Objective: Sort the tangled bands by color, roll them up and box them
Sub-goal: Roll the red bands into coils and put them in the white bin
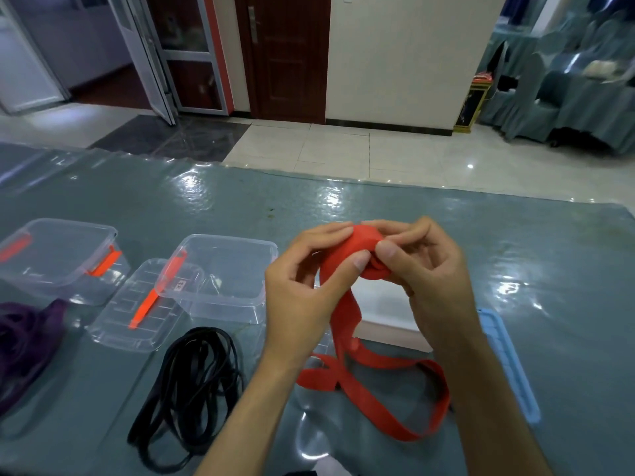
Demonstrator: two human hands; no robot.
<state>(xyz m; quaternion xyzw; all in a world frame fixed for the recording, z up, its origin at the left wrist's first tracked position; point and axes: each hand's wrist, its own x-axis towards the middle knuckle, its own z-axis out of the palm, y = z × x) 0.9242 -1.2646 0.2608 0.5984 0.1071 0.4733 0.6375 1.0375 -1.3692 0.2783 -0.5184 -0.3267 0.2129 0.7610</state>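
Observation:
Both my hands hold a red band (pixel 347 314) above the table's middle. My left hand (pixel 305 290) pinches the flat strip with thumb and fingers. My right hand (pixel 422 266) grips the rolled-up end, a small red coil between its fingertips. The band's loose tail hangs down and loops on the table in front of me. A black band (pixel 192 379) lies coiled at the lower left. A purple band (pixel 24 341) is bunched at the left edge.
Two clear plastic boxes stand open at the left: one (pixel 58 259) with orange latches, one (pixel 223 273) nearer the middle. A clear lid (pixel 137 310) with an orange latch leans between them. A white box with a blue lid (pixel 508 365) sits under my right arm.

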